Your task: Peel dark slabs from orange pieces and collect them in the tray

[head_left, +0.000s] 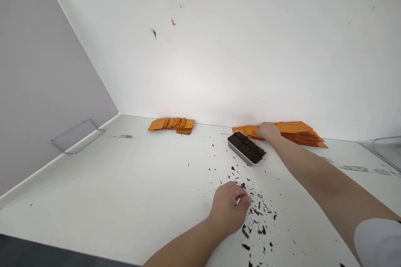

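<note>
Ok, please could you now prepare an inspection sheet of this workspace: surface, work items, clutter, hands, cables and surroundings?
Surface: white table, with grey smudges.
Work items: tray holding dark strips; left orange pile and right orange pile near the back.
Clutter: dark flakes scattered nearer the camera than the tray.
Left hand: loosely curled beside flakes; contents unclear.
Right hand: at the right orange pile; grip hidden.
Cables: nothing seen.
Surroundings: marked white back wall; grey side wall at left.

White wall (238, 50) (a bit marked), grey wall (44, 58)
</note>
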### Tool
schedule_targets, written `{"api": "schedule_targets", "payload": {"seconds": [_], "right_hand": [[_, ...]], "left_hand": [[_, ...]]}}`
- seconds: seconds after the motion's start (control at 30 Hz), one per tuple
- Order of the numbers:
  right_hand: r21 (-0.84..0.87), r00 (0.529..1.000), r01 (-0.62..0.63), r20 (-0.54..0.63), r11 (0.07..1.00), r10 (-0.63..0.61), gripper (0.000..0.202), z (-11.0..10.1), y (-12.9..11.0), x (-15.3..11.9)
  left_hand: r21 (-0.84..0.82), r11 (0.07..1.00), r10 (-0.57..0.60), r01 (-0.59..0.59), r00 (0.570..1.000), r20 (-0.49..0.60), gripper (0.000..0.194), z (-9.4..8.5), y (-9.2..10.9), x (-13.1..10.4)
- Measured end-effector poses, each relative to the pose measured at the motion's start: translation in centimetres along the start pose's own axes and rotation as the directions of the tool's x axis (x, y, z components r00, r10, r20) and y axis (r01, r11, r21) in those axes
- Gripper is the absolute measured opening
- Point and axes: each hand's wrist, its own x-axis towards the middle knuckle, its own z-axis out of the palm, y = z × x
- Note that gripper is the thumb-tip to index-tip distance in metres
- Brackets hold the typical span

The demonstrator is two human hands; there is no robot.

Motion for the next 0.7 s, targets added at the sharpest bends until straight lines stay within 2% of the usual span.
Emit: {"api": "schedule_targets", "payload": {"seconds": [0.13, 0.27, 0.4, 0.53, 0.7], "right_hand": [[-0.101, 0.998, 0.044, 0.044, 0.994, -0.040, 0.047, -1.3, -0.1, -0.7], [-0.181, 0.972, 0.234, 0.057, 0.955, -0.227, 0.049, -1.9, 0.4, -1.6], [-0.240, 0.927, 0.375, 0.123, 0.895, -0.356, 0.044, -1.4, 1.0, -1.9], [-0.286, 0.911, 0.413, 0.147, 0.865, -0.386, 0.030, -0.6, 1.4, -1.7], [-0.315, 0.908, 0.419, 0.126, 0.852, -0.400, 0.029, -0.5, 1.8, -1.2]], "left_hand": [[-0.016, 1.000, -0.010, 0.010, 1.000, -0.001, 0.018, 0.0, 0.0, 0.0], [-0.022, 1.000, 0.009, -0.009, 1.000, -0.007, 0.018, 0.1, -0.2, -0.1], [-0.005, 1.000, 0.019, -0.019, 1.000, -0.003, 0.018, 0.1, -0.1, -0.1], [-0.019, 1.000, 0.016, -0.016, 1.000, -0.014, 0.018, -0.1, 0.0, 0.0], [-0.029, 0.999, 0.012, -0.013, 1.000, -0.027, 0.017, -0.1, -0.3, 0.2]]}}
